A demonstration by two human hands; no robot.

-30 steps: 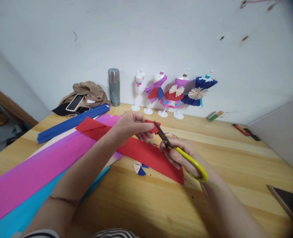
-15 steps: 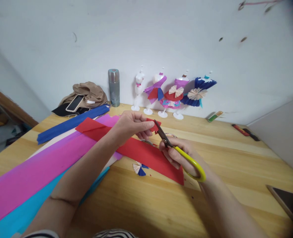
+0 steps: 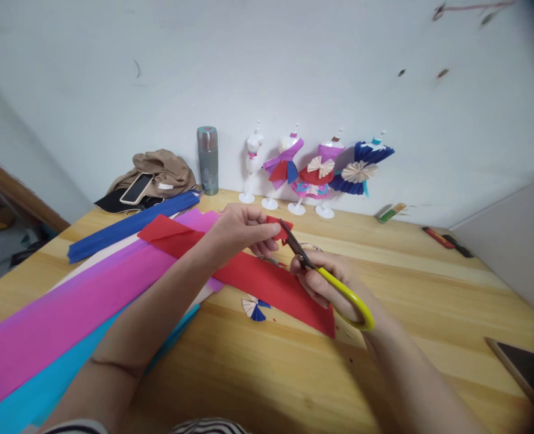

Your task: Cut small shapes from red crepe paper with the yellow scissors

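My left hand [image 3: 251, 229] pinches a small piece of red paper [image 3: 273, 222] between thumb and fingers, above the table. In my right hand [image 3: 323, 280] is a pair of scissors [image 3: 346, 293] with yellow handles and dark blades. The blades lie at the right edge of the red piece and look nearly closed. Below both hands a long red crepe paper strip [image 3: 262, 280] stretches across the table. A small pleated fan in cream and blue [image 3: 254, 308] rests just in front of that strip.
Pink [image 3: 81, 301], light blue and dark blue paper strips [image 3: 131, 226] spread over the left side. Along the wall stand several small mannequins in paper dresses [image 3: 319, 166] and a grey flask [image 3: 208, 161]. A phone [image 3: 137, 188] lies on a brown cloth [image 3: 170, 172]; a dark tablet-like object [image 3: 527, 367] is at right.
Almost nothing differs. The hands and scissors keep their place, with only a very slight shift of the blades at the red piece.
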